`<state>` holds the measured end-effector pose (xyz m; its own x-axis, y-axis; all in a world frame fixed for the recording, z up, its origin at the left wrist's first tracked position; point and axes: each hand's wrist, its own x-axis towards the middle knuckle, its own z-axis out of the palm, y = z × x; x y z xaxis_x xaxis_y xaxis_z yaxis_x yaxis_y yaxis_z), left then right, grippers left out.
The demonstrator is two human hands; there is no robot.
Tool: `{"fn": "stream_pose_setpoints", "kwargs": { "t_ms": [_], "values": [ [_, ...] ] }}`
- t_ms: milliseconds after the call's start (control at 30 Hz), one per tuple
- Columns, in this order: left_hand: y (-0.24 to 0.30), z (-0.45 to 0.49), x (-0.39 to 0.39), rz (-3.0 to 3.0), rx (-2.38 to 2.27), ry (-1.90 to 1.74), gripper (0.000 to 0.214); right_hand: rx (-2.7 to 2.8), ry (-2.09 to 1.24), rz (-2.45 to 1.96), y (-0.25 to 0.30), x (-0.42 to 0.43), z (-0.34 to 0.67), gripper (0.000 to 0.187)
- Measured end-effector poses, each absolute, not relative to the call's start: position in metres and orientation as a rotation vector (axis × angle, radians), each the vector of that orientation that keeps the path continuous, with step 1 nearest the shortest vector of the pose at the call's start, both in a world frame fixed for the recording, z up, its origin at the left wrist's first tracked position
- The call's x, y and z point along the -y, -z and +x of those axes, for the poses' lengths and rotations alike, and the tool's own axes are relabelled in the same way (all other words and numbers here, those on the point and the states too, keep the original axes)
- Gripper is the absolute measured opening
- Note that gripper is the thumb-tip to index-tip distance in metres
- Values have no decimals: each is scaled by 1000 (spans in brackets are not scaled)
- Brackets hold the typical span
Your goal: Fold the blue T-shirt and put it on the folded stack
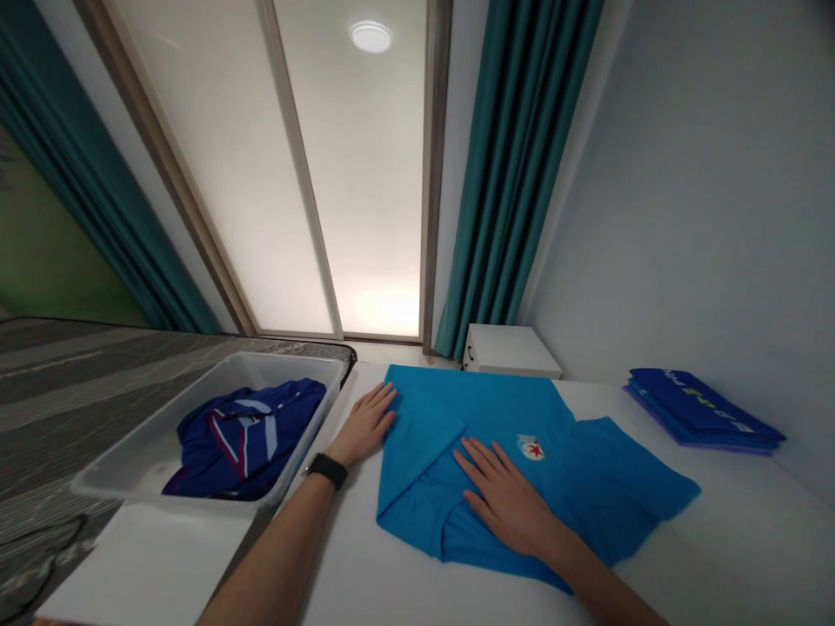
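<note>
A bright blue polo shirt [587, 469] with a small star badge lies on the white table [731, 556], its left side folded inward. My right hand [505, 500] rests flat on the shirt's middle, fingers spread and open. Stretched out and open, my left hand [365, 423] presses against the shirt's folded left edge. A black watch is on my left wrist.
A clear plastic bin [140, 452] on the left holds crumpled dark blue clothing [251, 435]. A stack of folded dark blue shirts [701, 413] sits at the far right by the wall. A small white cabinet [512, 350] stands behind the table, beside teal curtains.
</note>
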<state>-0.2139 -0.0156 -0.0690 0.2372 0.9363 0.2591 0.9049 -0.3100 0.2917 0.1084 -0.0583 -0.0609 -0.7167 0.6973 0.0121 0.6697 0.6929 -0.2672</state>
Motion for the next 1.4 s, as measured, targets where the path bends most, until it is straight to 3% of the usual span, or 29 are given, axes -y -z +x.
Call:
{"fn": "stream_pose_setpoints", "kwargs": {
  "t_ms": [300, 800, 1033, 1200, 1400],
  "values": [
    [57, -175, 83, 2605, -1638, -303, 63, 2781, -374, -1139, 63, 56, 108, 58],
    [43, -207, 159, 2816, -1525, -200, 56, 2741, -392, -1073, 67, 55, 111, 56],
    [72, -161, 206, 2786, -1756, -490, 60, 2742, -399, -1087, 69, 54, 111, 57],
    [77, -122, 201, 2408, -1969, -841, 37, 2725, -391, -1078, 71, 53, 111, 57],
    [75, -116, 191, 2249, -2335, -938, 53, 2719, -410, -1084, 70, 53, 111, 57]
  ]
}}
